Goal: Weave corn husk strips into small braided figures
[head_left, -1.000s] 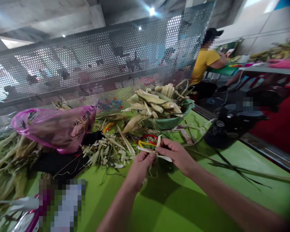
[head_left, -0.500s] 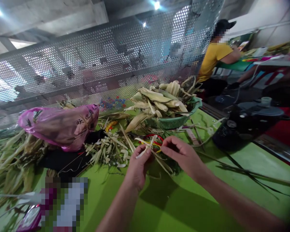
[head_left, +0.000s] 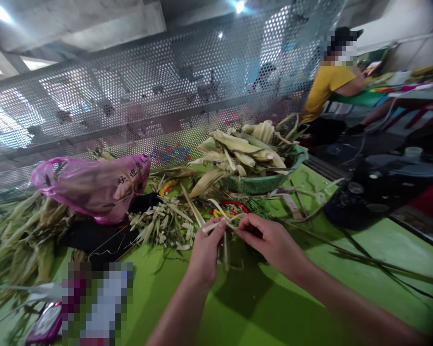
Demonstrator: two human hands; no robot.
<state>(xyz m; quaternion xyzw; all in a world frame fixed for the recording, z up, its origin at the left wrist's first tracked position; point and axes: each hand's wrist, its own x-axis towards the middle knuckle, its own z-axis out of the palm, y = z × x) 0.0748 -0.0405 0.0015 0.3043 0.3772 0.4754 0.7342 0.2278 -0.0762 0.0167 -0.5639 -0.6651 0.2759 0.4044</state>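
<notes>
Pale corn husk strips point(head_left: 221, 209) cross one another between my two hands, above the green tabletop. My left hand point(head_left: 207, 245) pinches the strips between thumb and fingers; loose ends stick up and hang below. Close by on the right, my right hand point(head_left: 263, 235) is closed, its thumb and fingertips pressed on a strip at the crossing. Just behind my hands lie red-handled scissors point(head_left: 238, 206), partly hidden, and something yellow. A heap of cut husk scraps point(head_left: 166, 216) spreads to the left of my left hand.
A green basket point(head_left: 256, 184) of corn husks stands behind my hands. To the left lie a pink plastic bag point(head_left: 94, 190) and dried husks point(head_left: 32, 240). A dark container point(head_left: 375, 192) and long thin stems are at right. Beyond sits a person in yellow point(head_left: 328, 86).
My right hand has moved in closer to my left hand and now grips a strip at the crossing. The hanging ends have swung left. The view has shifted slightly.
</notes>
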